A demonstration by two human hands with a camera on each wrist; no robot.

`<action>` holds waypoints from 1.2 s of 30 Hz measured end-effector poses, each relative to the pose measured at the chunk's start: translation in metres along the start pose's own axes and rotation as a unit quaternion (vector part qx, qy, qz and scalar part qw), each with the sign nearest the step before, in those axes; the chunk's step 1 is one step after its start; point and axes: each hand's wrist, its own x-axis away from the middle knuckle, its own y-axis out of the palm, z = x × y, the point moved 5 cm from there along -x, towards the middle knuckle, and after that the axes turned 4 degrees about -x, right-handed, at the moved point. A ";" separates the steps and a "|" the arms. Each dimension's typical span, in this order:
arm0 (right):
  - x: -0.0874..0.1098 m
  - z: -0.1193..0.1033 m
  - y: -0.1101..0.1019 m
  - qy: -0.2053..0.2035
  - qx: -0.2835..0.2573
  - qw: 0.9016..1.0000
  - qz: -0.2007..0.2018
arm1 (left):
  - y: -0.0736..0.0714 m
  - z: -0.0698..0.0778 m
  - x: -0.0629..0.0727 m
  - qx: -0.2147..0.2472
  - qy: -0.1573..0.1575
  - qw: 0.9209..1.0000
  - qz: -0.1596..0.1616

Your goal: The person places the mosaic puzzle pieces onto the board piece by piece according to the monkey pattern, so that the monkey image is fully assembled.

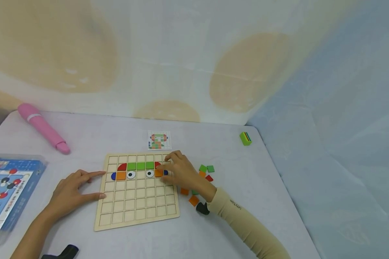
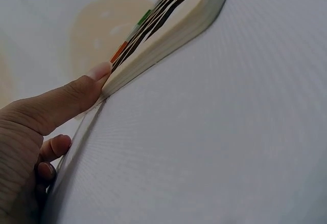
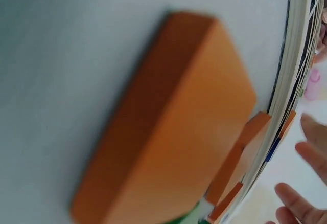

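A wooden grid board (image 1: 136, 194) lies on the table, bearing red, green, orange and blue pieces and two white eye pieces (image 1: 131, 175) in its upper rows. My left hand (image 1: 72, 192) rests at its left edge, thumb and index finger spread along the rim. In the left wrist view the thumb (image 2: 76, 93) touches the board's side. Over the upper right of the grid reaches my right hand (image 1: 181, 172), its fingertips by the red piece (image 1: 157, 164), the orange piece (image 1: 159, 173) and the blue piece (image 1: 165, 172). The right wrist view shows those fingers (image 3: 294, 198) apart, with nothing between them.
Loose green, orange and red pieces (image 1: 209, 178) lie right of the board, near a black object (image 1: 202, 208). A pattern card (image 1: 159, 140) sits behind it. Around stand a green block (image 1: 245, 138), a pink pen-like object (image 1: 45, 129), a blue box (image 1: 11, 198) and another black object (image 1: 65, 252).
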 end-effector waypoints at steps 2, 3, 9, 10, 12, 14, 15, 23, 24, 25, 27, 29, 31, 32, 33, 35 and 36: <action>0.002 -0.002 0.000 -0.014 0.006 1.000 -0.009 | 0.000 0.000 0.000 -0.003 0.000 1.000 0.000; 0.003 -0.002 0.001 -0.020 0.009 1.000 -0.014 | 0.000 0.000 0.000 -0.003 0.000 1.000 -0.001; 0.007 -0.003 0.005 -0.036 0.025 0.999 -0.027 | 0.000 0.001 0.000 -0.002 0.007 1.000 0.007; 0.007 -0.002 0.005 -0.036 0.030 0.999 -0.027 | 0.000 0.001 0.000 -0.001 0.008 1.000 0.008; 0.007 -0.002 0.006 -0.037 0.038 0.998 -0.027 | 0.000 0.001 0.000 -0.002 0.009 1.000 0.009; 0.007 -0.003 0.006 -0.039 0.046 0.998 -0.026 | 0.000 0.000 0.000 -0.004 0.007 1.000 0.007; 0.007 -0.004 0.005 -0.043 0.053 0.997 -0.024 | 0.000 0.000 0.000 -0.005 0.005 1.000 0.005; 0.003 -0.015 0.002 -0.094 0.148 0.984 0.013 | 0.001 0.000 0.000 -0.001 -0.003 1.000 -0.005; 0.003 -0.015 0.002 -0.100 0.159 0.982 0.018 | 0.000 0.000 -0.001 0.000 -0.003 1.000 -0.004; 0.002 -0.016 0.001 -0.105 0.169 0.980 0.024 | 0.000 0.000 -0.001 -0.001 -0.003 1.000 -0.003; 0.002 -0.017 0.001 -0.112 0.183 0.976 0.032 | -0.001 0.001 -0.001 0.000 -0.002 1.000 -0.001; 0.002 -0.018 0.001 -0.116 0.200 0.972 0.033 | -0.001 0.001 -0.001 0.001 -0.001 1.000 0.000; 0.003 -0.020 0.000 -0.121 0.218 0.968 0.029 | 0.000 0.002 -0.001 0.001 -0.002 1.000 -0.003; 0.003 -0.020 0.001 -0.123 0.225 0.966 0.027 | 0.001 0.002 -0.001 0.002 -0.004 1.000 -0.008; 0.003 -0.020 0.001 -0.125 0.232 0.964 0.025 | 0.001 0.002 -0.001 0.001 -0.007 1.000 -0.013; 0.003 -0.021 0.001 -0.128 0.235 0.963 0.023 | 0.001 0.001 0.000 -0.003 -0.011 1.000 -0.018; 0.003 -0.020 0.002 -0.129 0.233 0.964 0.023 | 0.001 0.001 0.000 -0.005 -0.013 1.000 -0.021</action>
